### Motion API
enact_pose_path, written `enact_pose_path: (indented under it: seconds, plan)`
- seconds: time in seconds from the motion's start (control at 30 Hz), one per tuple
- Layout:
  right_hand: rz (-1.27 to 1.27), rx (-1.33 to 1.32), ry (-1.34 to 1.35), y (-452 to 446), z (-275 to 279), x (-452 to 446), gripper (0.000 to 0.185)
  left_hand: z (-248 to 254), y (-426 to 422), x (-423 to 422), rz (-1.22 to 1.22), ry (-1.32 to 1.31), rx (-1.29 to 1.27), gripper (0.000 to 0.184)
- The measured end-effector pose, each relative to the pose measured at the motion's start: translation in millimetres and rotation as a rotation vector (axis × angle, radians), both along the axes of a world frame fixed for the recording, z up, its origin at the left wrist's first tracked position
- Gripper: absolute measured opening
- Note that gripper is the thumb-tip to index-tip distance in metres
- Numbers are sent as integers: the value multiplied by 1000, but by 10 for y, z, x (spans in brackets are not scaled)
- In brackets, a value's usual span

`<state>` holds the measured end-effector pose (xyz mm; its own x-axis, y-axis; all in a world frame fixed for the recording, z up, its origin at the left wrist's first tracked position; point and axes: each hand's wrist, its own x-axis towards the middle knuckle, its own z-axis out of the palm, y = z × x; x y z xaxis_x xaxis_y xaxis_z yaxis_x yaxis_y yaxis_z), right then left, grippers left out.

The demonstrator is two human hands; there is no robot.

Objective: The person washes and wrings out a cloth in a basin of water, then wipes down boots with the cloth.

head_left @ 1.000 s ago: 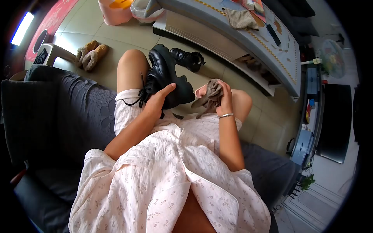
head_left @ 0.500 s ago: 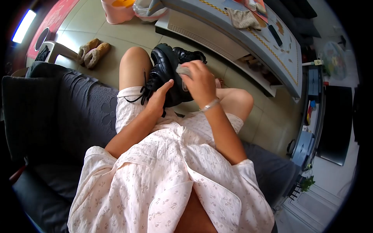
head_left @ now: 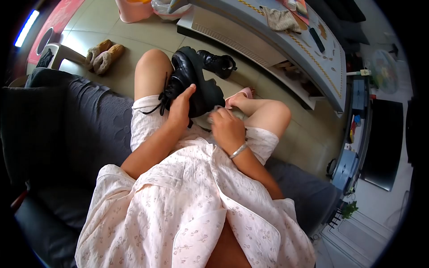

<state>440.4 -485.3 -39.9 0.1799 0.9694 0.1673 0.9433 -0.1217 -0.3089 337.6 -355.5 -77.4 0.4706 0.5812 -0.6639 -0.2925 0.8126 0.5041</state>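
A black lace-up shoe [head_left: 182, 73] with a thick sole is tilted on its side above my lap. My left hand [head_left: 180, 110] is closed round its heel end, thumb on the upper, with the loose laces hanging beside it. Near the heel end of the sole, my right hand [head_left: 229, 130] is closed on a small greyish cloth [head_left: 217, 108], partly hidden by the fingers and blurred. The matching black shoe [head_left: 216, 64] rests on the floor beyond my knees.
A low table [head_left: 250, 20] with a patterned cover stands ahead, bearing a knitted beige cloth [head_left: 280, 18] and a black remote [head_left: 317, 40]. Fur-lined slippers [head_left: 105, 56] lie on the tiles at left. A dark sofa [head_left: 96, 120] is beneath me.
My right hand has moved down and toward me, from the middle of the sole to near the heel end. The shoe has tilted slightly, showing more of the sole's edge.
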Motion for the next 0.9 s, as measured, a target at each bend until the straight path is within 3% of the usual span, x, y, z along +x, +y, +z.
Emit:
enact_pose_path:
  seconds: [0.17,0.3,0.37,0.47,0.53,0.7,0.8,0.9]
  plan:
    - [-195,181,186,48,365,351,20,-1,-5,-21,-25,3,7,41]
    - [-139,218,265,581,468,282,32,28,-5,-5,-23,25,31,44]
    - [-27,225,254,812,217,216,35,-132,15,-30,-33,38,1,43]
    - [66,155,136,697,200,146,38,-289,-6,-77,8,41,31,43]
    - [150,108,134,493,218,138,40,-135,-35,-112,-4,82,52,45]
    - [74,192,18,421,109,8,33,-137,-72,-88,-13,30,114,53]
    - [-43,71,-145,564,14,10,20,-222,-103,-78,-24,77,124,54]
    - [-134,-78,-148,863,-40,60,24,-132,-128,-70,-110,204,257,58]
